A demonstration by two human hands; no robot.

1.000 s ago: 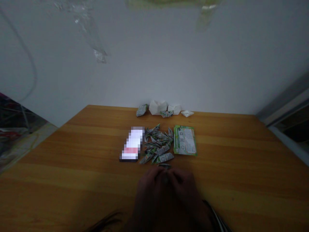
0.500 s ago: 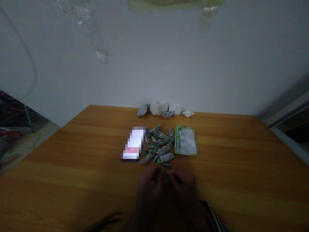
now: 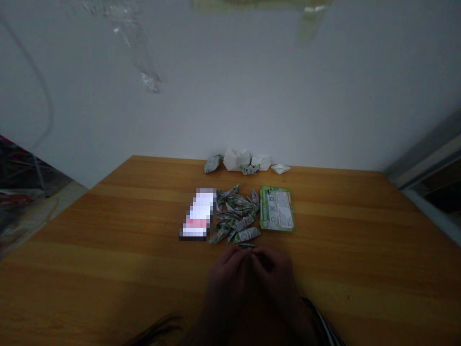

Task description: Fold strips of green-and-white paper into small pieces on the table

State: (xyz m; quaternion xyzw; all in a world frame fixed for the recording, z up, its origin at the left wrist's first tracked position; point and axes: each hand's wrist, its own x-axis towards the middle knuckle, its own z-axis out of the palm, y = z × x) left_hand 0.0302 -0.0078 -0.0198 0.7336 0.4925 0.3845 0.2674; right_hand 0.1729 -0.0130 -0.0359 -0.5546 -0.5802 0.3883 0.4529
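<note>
Low in the middle of the view, my left hand [image 3: 228, 271] and my right hand [image 3: 275, 271] meet with their fingertips pinched together. Between them is a small folded paper piece, now hidden by the fingers and the dim light. Just past the fingertips, another folded paper piece [image 3: 247, 245] shows as a thin grey-green sliver. Beyond it lies a loose pile of folded printed paper pieces [image 3: 245, 222], grey with green patches. Right of the pile rests a flat green and white printed sheet [image 3: 277, 209].
A phone [image 3: 198, 214] with a lit, blurred screen lies left of the pile. Along the wall stand a crumpled printed paper [image 3: 212, 164], white folded papers [image 3: 236, 159] and a small white paper shape [image 3: 280, 168]. All are on a wooden table [image 3: 108, 230].
My fingers have closed nearer together, and the dark piece seen between them before is now covered. My hands tilt slightly differently. The pile, phone and sheet stay put.
</note>
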